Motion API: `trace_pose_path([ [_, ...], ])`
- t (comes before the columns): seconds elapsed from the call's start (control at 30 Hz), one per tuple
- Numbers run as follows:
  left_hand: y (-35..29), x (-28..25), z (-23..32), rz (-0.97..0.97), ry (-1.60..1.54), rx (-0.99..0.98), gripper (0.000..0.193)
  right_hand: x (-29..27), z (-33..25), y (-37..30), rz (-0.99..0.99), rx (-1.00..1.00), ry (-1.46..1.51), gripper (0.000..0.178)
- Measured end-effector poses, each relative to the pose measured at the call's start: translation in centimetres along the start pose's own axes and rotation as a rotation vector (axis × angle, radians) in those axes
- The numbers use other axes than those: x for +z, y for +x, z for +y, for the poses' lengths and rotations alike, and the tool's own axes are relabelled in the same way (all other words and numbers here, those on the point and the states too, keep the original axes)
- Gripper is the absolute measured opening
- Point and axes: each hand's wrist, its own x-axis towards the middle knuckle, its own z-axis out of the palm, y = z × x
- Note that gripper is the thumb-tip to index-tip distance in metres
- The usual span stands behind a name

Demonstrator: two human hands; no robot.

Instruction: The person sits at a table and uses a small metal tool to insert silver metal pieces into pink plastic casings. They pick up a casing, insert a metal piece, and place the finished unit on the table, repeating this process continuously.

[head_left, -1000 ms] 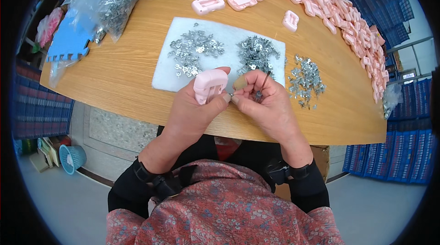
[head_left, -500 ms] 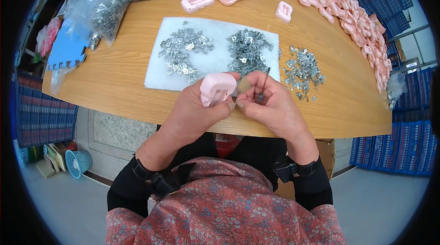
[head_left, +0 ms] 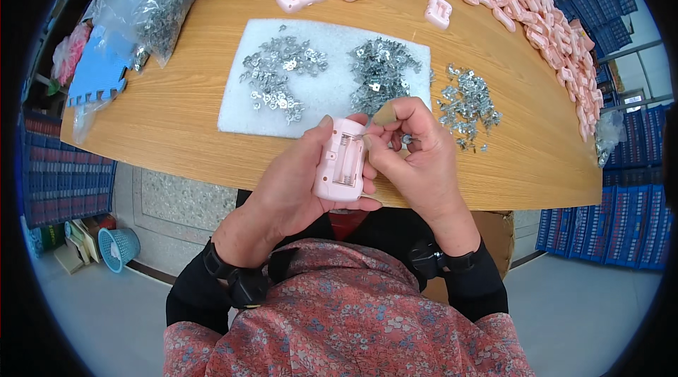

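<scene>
My left hand cradles a pale pink plastic battery housing, its open battery compartment turned up and metal spring contacts showing inside. The fingers wrap behind it, with the thumb along its left edge. My right hand is closed in a pinch at the compartment's upper right edge; whatever lies between thumb and forefinger is too small to make out. Between its curled fingers a bit of a thin metal tool shows, mostly hidden. Beyond the hands, a white foam sheet bears two heaps of small metal contact pieces.
More metal pieces lie on the wooden table right of the foam. Pink housings are piled along the far and right edge. A clear bag of metal parts and a blue foam mat sit at the left.
The housing has been tilted so its compartment faces up, and it sits slightly lower. My right hand has moved up to the compartment's edge; the metal rod in it now shows less.
</scene>
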Motion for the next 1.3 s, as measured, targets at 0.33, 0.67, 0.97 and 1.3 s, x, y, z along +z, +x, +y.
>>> trace_pose_path([
  [0.33,0.1,0.8,0.0,0.084,0.169,-0.008,0.052,0.2,-0.4,-0.1,0.022,-0.34,-0.437,0.016],
  [0.67,0.3,0.5,-0.4,0.074,0.157,-0.013,0.054,-0.3,-0.1,-0.8,0.067,-0.083,-0.257,0.017],
  [0.97,0.8,0.7,-0.8,0.065,0.258,0.034,0.055,-0.6,0.2,-1.2,0.087,-0.071,-0.22,0.017],
  [1.3,0.8,0.4,-0.9,0.081,0.243,0.026,0.058,-1.2,0.4,-1.2,0.089,-0.102,-0.277,0.018],
])
